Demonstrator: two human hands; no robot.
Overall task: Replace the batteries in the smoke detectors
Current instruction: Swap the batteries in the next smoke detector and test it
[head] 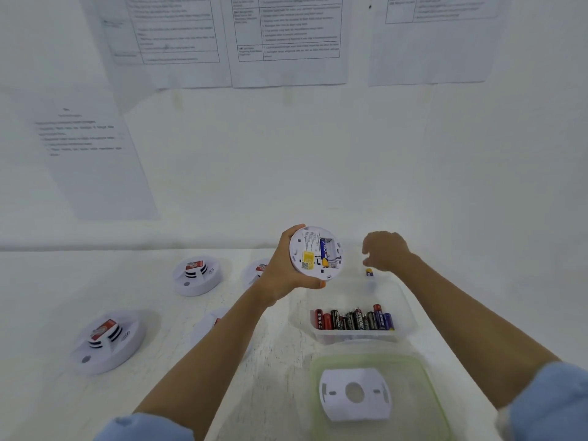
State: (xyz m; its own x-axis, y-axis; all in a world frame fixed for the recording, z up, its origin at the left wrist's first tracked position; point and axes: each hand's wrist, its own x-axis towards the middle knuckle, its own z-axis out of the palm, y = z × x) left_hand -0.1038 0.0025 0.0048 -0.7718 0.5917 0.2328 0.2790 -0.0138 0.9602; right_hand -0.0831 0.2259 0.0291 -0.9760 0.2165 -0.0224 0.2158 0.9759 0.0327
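My left hand (pixel 281 275) grips a round white smoke detector (pixel 315 253), back side up, above the table. Its open bay shows one blue battery (pixel 324 252) and an empty slot beside it. My right hand (pixel 386 251) hovers to the right with fingers loosely curled, holding nothing. A blue and yellow battery (pixel 369 272) lies just below those fingers, past the far rim of a clear tub (pixel 407 310). Several batteries (pixel 354 319) lie in a row inside that tub. A white mounting plate (pixel 354 393) rests on a green-rimmed lid (pixel 318 370) in front.
More white smoke detectors sit on the white table: far left (pixel 197 275), near left (pixel 108 340), and two partly hidden behind my left arm (pixel 254 272) (pixel 208 326). Printed sheets (pixel 286 39) hang on the white wall behind.
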